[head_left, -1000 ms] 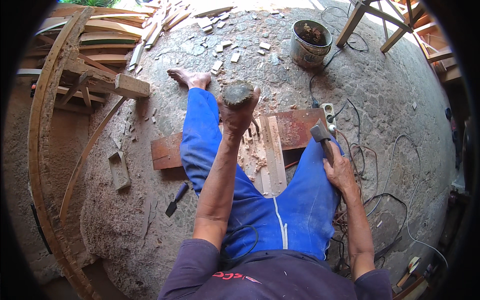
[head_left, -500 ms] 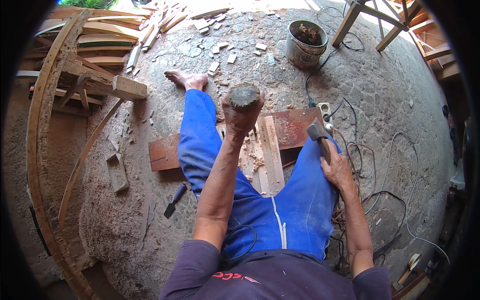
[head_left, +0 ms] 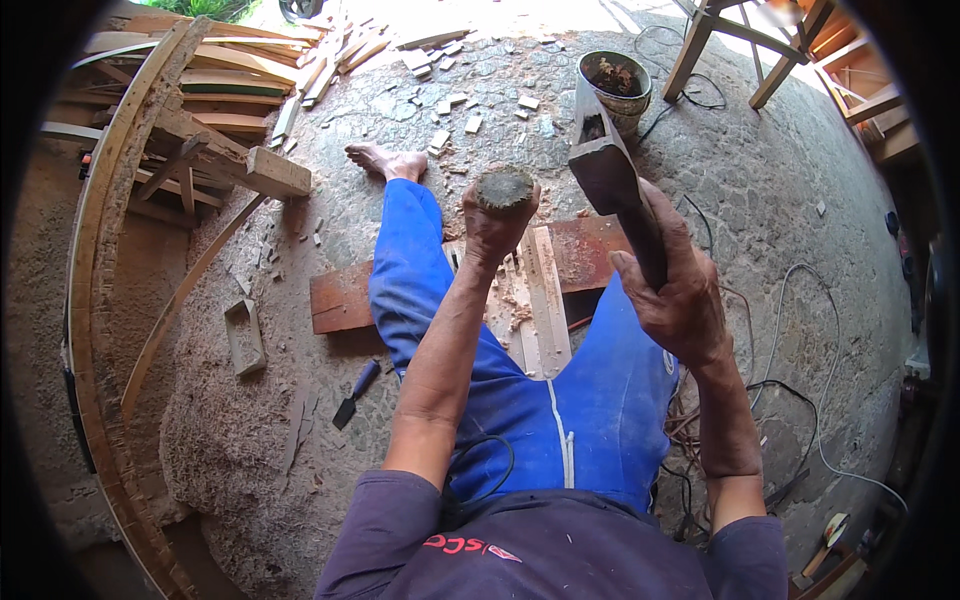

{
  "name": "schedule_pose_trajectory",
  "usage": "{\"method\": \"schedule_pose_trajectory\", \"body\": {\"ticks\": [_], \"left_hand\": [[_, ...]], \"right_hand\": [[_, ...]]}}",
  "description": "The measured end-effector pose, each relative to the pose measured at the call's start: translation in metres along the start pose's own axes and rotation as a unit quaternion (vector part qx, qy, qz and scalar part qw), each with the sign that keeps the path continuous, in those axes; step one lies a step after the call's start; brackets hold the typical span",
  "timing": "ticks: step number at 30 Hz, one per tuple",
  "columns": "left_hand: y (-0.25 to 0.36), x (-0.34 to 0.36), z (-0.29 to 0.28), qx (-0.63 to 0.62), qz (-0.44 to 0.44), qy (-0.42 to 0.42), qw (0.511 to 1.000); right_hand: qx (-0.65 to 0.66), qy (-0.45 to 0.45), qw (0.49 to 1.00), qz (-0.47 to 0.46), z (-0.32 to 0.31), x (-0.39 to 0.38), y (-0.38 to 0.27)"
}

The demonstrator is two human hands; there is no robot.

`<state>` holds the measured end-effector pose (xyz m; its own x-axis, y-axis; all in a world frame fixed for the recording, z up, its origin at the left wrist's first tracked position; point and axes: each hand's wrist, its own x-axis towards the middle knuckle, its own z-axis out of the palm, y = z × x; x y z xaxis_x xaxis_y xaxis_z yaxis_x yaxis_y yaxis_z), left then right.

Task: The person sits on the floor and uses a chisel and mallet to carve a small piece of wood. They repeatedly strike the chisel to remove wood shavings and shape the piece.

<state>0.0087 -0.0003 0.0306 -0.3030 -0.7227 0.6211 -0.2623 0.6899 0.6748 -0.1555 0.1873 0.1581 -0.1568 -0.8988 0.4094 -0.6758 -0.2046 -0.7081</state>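
My left hand [head_left: 492, 228] is closed round an upright chisel-like tool, whose round, frayed wooden top [head_left: 504, 188] faces me. Its lower end is mostly hidden, over pale slotted timber [head_left: 545, 315] scattered with shavings, which lies between my legs across a reddish board [head_left: 342, 303]. Raised to the right of it, my right hand [head_left: 680, 290] grips a dark-handled hammer [head_left: 607, 172], its head large in view before the bucket. On the ground left of my leg lies a flat-bladed tool with a blue handle [head_left: 356, 393], near a small open wooden box [head_left: 245, 338].
Curved timber frames and stacked strips [head_left: 105, 250] fill the left side. Wood offcuts [head_left: 473, 124] lie on the rough ground ahead. A metal bucket [head_left: 628, 78] stands by a wooden stand [head_left: 688, 50]. Cables [head_left: 790, 330] run along the right, and my bare foot [head_left: 390, 162] is stretched forward.
My right hand has lifted the hammer from beside my right thigh upward and toward the camera. My left hand holds the tool in nearly the same place, shifted slightly right.
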Motion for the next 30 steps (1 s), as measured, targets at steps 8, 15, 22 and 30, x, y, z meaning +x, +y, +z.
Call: {"method": "schedule_pose_trajectory", "body": {"ticks": [8,15,22,30], "left_hand": [[-0.022,-0.025,0.001,-0.002,0.131,-0.012,0.991],[-0.009,-0.003,0.006,-0.129,-0.033,0.013,0.991],[-0.005,-0.019,0.006,-0.130,-0.049,-0.012,0.990],[-0.013,-0.002,0.012,-0.161,-0.014,0.006,0.987]], "right_hand": [[-0.286,-0.241,0.927,0.021,0.043,0.013,-0.001],[-0.091,0.008,0.988,-0.124,0.005,0.038,-0.038],[-0.143,0.016,0.983,-0.114,0.013,0.032,-0.033],[-0.109,-0.094,0.987,-0.071,0.013,0.018,-0.017]]}}
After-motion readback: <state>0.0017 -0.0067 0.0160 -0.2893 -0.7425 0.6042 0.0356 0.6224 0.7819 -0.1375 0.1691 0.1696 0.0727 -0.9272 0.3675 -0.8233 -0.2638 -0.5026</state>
